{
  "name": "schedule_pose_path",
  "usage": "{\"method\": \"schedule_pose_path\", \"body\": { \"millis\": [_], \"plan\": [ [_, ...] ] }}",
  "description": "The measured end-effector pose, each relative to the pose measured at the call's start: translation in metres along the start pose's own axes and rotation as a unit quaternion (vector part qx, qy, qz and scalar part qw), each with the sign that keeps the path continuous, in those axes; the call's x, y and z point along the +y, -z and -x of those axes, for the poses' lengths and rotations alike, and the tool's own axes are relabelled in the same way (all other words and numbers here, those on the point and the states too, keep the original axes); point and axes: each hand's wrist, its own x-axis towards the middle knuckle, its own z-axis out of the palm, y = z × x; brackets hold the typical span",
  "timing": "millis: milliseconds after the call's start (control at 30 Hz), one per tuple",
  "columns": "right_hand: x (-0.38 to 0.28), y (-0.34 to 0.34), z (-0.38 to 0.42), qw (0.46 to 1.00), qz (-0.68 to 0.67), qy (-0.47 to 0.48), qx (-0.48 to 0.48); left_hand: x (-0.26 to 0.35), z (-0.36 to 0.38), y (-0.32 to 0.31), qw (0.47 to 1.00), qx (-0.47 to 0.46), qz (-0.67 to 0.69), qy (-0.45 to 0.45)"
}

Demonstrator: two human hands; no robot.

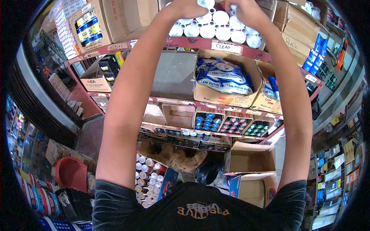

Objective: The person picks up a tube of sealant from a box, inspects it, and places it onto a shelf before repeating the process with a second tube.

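Note:
My left hand (189,9) and my right hand (246,10) reach up to the top shelf, both partly cut off by the upper edge of the view. A white round-ended container (207,3) sits against my left hand, between its thumb and the hidden fingers. The fingers of my right hand are bent at the right of it; what they hold, if anything, is cut off. Below and between both hands lies a stack of white round-ended containers (221,18), ends facing me. A paper label (226,47) reading "CLEAR" is fixed to the shelf edge beneath.
One shelf lower, a cardboard box (223,99) holds blue-and-white glue packs (225,73). Further down, boxes hold cans with coloured tops (234,125). An open carton (250,159) stands near my body, and white-topped cans (148,179) are at the left. A red plastic chair (71,173) stands farther left.

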Motion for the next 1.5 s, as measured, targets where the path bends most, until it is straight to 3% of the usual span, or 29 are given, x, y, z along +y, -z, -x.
{"method": "schedule_pose_path", "body": {
  "millis": [67, 133, 167, 300, 367, 400, 467, 533, 600, 733, 1033, 1133, 1233, 1300, 1500],
  "plan": [
    [-0.011, -0.001, -0.004, 0.999, 0.005, -0.021, -0.047, -0.001, 0.001, 0.0, 1.0, 0.0, 0.006, -0.007],
    [-0.018, -0.007, -0.006, 0.993, -0.057, 0.084, 0.056, 0.0, 0.0, -0.001, 1.0, 0.001, 0.011, -0.015],
    [-0.022, -0.009, -0.004, 0.987, -0.112, 0.061, 0.099, 0.0, -0.001, -0.001, 1.0, 0.009, -0.003, -0.024],
    [-0.019, -0.013, -0.006, 0.982, -0.073, 0.068, 0.158, -0.005, 0.0, -0.001, 1.0, 0.008, 0.002, -0.03],
    [-0.022, -0.019, -0.003, 0.976, -0.048, -0.074, 0.197, -0.008, 0.001, -0.003, 0.999, 0.016, -0.005, -0.03],
    [-0.022, -0.019, -0.002, 0.977, -0.047, -0.074, 0.196, -0.006, 0.002, -0.003, 0.999, 0.022, -0.014, -0.031],
    [-0.022, -0.019, 0.001, 0.958, -0.156, -0.201, 0.129, -0.002, 0.001, 0.001, 1.0, 0.002, -0.011, -0.005],
    [-0.022, -0.022, 0.006, 0.952, -0.19, -0.188, 0.147, -0.004, 0.001, 0.001, 1.0, -0.018, -0.008, 0.022],
    [-0.019, -0.022, 0.01, 0.945, -0.223, -0.174, 0.165, -0.006, -0.001, 0.001, 1.0, -0.023, -0.018, -0.008],
    [-0.013, -0.017, 0.013, 0.948, -0.223, -0.198, 0.114, -0.011, 0.001, -0.005, 0.999, -0.002, -0.046, 0.016],
    [-0.01, -0.011, 0.022, 0.944, -0.29, -0.134, 0.076, -0.009, 0.001, -0.007, 0.995, 0.022, -0.094, -0.03],
    [-0.017, -0.007, 0.024, 0.942, -0.275, -0.184, 0.058, -0.004, 0.003, -0.006, 0.996, 0.009, -0.085, -0.01],
    [-0.013, -0.012, 0.026, 0.956, -0.225, -0.175, 0.061, -0.005, 0.006, -0.01, 0.994, 0.027, -0.1, -0.016],
    [-0.01, -0.017, 0.026, 0.976, -0.157, -0.086, 0.122, -0.005, 0.007, -0.012, 0.992, 0.05, -0.112, -0.025],
    [-0.01, -0.016, 0.029, 0.975, -0.158, -0.101, 0.116, 0.016, 0.016, -0.005, 0.993, 0.022, -0.108, 0.039]
  ]
}}
